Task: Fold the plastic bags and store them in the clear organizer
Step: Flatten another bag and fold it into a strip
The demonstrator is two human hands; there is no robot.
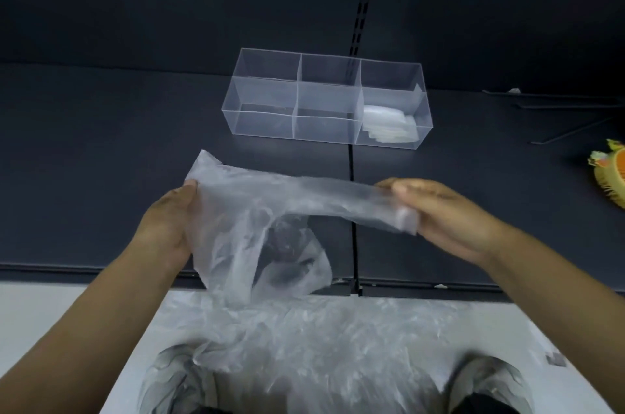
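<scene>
The plastic bag in mid-frame is thin, translucent film, crinkled and faintly glossy, like the heap of bags at the bottom. The clear organizer above it is smooth, rigid, glossy transparent plastic. The dark shelf beneath looks matt and smooth.

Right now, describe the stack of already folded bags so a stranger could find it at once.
On the dark shelf stands a clear organizer, beyond the plastic bag stretched between left hand and right hand. The folded bags lie at its right end, on the bottom. They are a flat, whitish stack, unlike the crumpled heap near the shoes, and the other sections look bare.
</scene>
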